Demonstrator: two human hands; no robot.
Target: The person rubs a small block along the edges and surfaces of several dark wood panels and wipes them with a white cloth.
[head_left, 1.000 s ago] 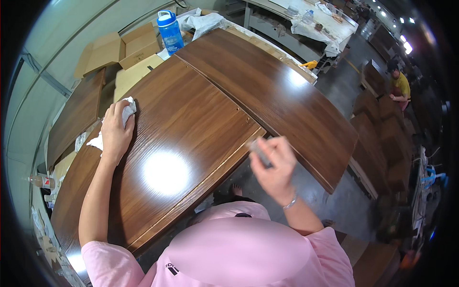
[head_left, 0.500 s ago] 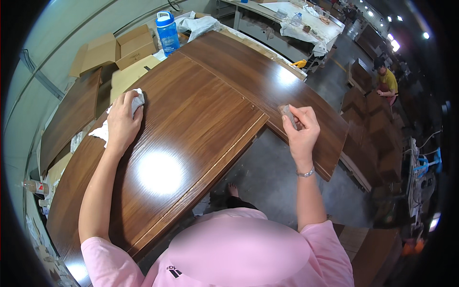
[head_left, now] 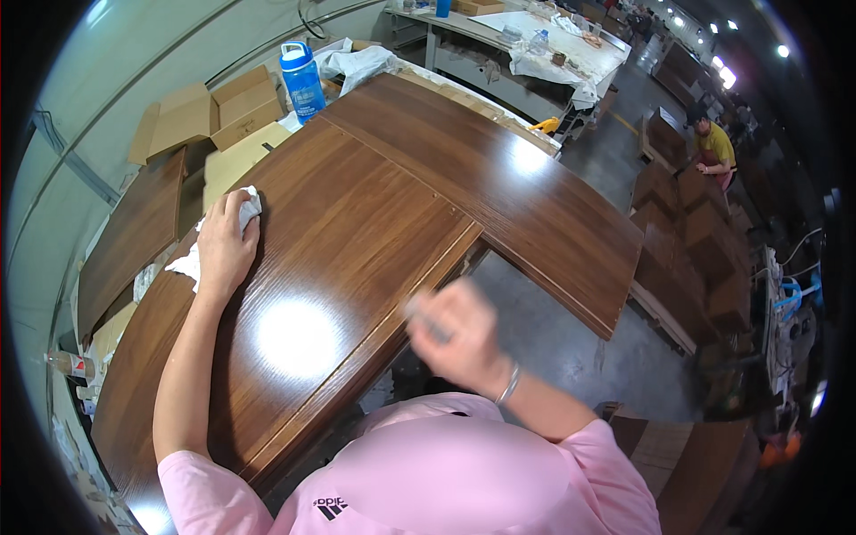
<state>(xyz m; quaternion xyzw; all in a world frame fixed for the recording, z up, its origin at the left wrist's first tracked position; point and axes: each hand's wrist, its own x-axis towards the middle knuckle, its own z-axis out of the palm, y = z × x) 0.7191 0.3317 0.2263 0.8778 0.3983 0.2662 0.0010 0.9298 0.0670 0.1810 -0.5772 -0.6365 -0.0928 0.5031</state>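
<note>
A dark brown wood-grain panel [head_left: 357,201] lies before me, with a second brown panel [head_left: 446,125] against its far side. My left hand [head_left: 225,250] rests near the panel's left edge, its fingers curled round a crumpled white cloth [head_left: 251,207] that sticks out on both sides. Smeared by motion, my right hand [head_left: 468,334] is over the near edge of the panel. It pinches a small grey-brown block [head_left: 430,323], whose outline is too blurred to make out its kind.
A blue bottle [head_left: 303,82] stands beyond the panel, next to an open cardboard box [head_left: 245,111]. Another brown panel [head_left: 134,241] leans at the left. A cluttered workbench [head_left: 499,40] is farther back. At the right, a person in a yellow top [head_left: 716,147] bends over brown boards [head_left: 704,227].
My right hand has swung left and nearer to me with the block, from beside the far panel to the near panel's front edge. My left hand stays on the cloth.
</note>
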